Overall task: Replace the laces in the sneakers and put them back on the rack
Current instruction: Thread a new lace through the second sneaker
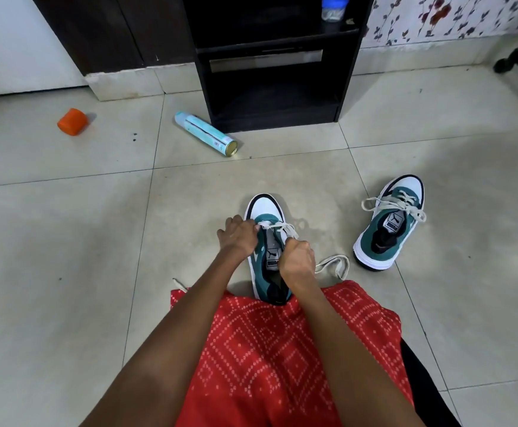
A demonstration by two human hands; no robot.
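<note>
The near sneaker (265,211) sat at 12 o'clock, toe pointing away, probably so both hands could reach its eyelets. The left hand (237,238) and right hand (296,257) each had a grip pinching the lace (285,228). The 2nd sneaker (390,223) lay at 2 o'clock on the tiled floor (66,241); the rack (273,72) stood beyond, with a spray can (205,134) at 11.

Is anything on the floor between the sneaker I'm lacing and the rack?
Nothing visible lies straight between the sneaker and the rack. A spray can lies on its side by the rack's left front corner, just off that line.
</note>
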